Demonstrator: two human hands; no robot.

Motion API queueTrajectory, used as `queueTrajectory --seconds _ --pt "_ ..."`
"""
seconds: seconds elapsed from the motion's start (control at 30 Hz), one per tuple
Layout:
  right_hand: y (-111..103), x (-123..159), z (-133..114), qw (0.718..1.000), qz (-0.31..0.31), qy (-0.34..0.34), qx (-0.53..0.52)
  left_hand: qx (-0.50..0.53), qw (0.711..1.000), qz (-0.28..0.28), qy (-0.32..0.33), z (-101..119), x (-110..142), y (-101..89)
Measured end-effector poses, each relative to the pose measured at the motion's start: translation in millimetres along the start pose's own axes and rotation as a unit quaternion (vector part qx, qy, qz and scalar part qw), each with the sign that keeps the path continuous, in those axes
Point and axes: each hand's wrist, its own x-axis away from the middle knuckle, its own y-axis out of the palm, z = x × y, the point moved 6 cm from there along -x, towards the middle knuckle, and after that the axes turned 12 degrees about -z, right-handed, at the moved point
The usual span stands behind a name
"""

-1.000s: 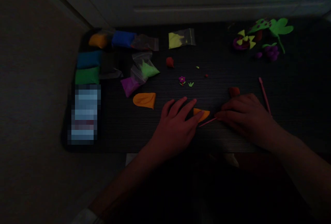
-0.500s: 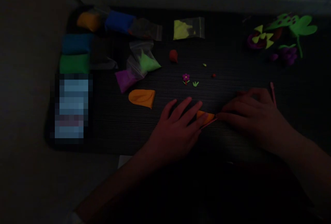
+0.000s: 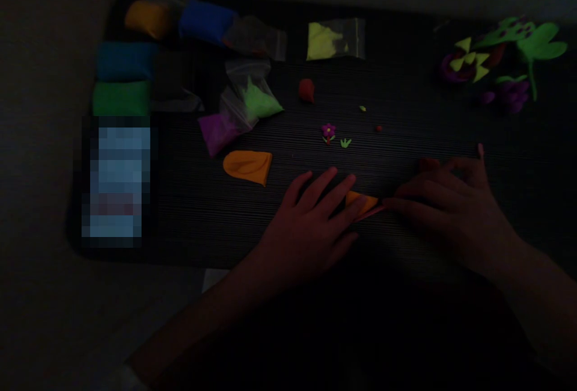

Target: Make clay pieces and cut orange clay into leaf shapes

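My left hand (image 3: 311, 225) lies with its fingers spread, one or two of them resting on a flat orange clay piece (image 3: 367, 201). Along the near edge of that piece runs a thin pinkish strip (image 3: 370, 213). The fingertips of my right hand (image 3: 446, 198) are pinched at the strip's right end; the contact itself is dark and hard to see. A red lump (image 3: 428, 164) shows just behind the right knuckles, and a slim pink stick (image 3: 481, 151) pokes out beyond them. Left of my hands is a rounded orange clay piece (image 3: 247, 166) with a straight right edge.
Bags of purple (image 3: 219, 132), light green (image 3: 259, 102) and yellow clay (image 3: 322, 41) lie behind. A small purple flower (image 3: 329, 131), a green sprig (image 3: 345, 143) and a red lump (image 3: 306, 90) sit mid-table. Shaped clay pieces (image 3: 536, 42) are far right; a phone (image 3: 119, 180) is left.
The view has shifted slightly. My right hand has turned a little, so more of the red lump shows and less of the pink stick. The left hand still rests on the orange piece.
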Motion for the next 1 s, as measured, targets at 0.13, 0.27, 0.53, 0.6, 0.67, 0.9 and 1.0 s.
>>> queueTrajectory --seconds 0.13,0.27,0.53,0.6,0.67,0.9,1.0 --pt "2 -4 1 1.0 0.001 0.004 0.004 0.001 1.0 -0.005 0.001 0 0 0.1" --pt "1 -1 -2 1.0 0.007 0.0 0.009 0.005 1.0 0.0 0.002 0 0 -0.5" --pt "2 0 -5 0.999 0.019 0.005 0.028 -0.004 1.0 -0.002 -0.003 0 0 0.4" --pt "2 -1 -6 0.999 0.024 0.004 0.033 -0.005 1.0 -0.003 -0.001 0 0 0.6" --pt "3 1 -7 0.999 0.025 0.002 0.027 -0.002 1.0 -0.003 -0.002 -1 0 0.8" --pt "3 23 -7 0.999 0.031 0.025 -0.02 0.065 0.996 0.052 -0.014 -11 3 -3.0" --pt "4 25 -8 0.998 0.034 0.037 -0.032 0.075 0.994 0.068 -0.028 -15 4 -4.4"
